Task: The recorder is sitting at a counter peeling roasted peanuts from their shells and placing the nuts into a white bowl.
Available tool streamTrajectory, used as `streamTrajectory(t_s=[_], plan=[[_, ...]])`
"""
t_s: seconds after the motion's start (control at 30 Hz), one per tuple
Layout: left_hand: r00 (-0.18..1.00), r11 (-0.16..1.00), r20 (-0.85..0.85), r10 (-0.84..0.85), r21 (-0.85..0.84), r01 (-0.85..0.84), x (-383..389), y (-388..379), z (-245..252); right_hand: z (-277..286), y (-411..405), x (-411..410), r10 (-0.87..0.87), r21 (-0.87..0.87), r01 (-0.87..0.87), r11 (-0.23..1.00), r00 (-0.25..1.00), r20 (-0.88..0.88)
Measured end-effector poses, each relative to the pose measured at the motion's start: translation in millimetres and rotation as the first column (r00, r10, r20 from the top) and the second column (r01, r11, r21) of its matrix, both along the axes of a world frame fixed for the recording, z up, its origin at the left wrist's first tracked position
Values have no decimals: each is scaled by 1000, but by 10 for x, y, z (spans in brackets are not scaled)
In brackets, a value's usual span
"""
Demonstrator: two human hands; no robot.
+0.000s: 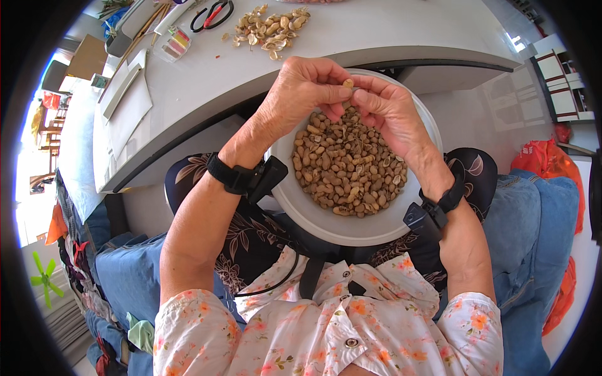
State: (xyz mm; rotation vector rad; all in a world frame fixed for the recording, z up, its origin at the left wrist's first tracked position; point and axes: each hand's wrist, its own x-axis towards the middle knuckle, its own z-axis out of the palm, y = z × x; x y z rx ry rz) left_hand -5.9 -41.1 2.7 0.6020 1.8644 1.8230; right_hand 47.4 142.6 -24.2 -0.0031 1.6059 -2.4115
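Observation:
Above a wide pale basin (310, 223) my two hands meet at the fingertips. Between them is a small tan peanut (348, 83), largely covered by the fingers. My left hand (301, 91) pinches it with thumb and forefinger. From the other side, the bent fingers and thumb of my right hand (392, 108) press close against it. Whether the shell is cracked is too small to tell. Below, the basin holds a heap of unshelled peanuts (348, 164), with a few broken shells and thin stems among them. It rests at my lap.
A white table (376, 28) curves past the basin's far side. On it lie a pile of peanut shells (270, 28), black-handled scissors (214, 16) and a clear plastic box (174, 44). Blue denim (512, 225) covers the seat beside me, near a red plastic bag (548, 157).

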Motion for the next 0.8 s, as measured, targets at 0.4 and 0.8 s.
streamTrajectory(t_s=[0.4, 0.8], plan=[[997, 992, -42, 61, -108, -65, 75, 57, -91, 183, -153, 104, -36, 145, 40, 989, 999, -31], [990, 993, -98, 104, -41, -108, 113, 123, -146, 69, -150, 59, -142, 209, 155, 966, 987, -76]])
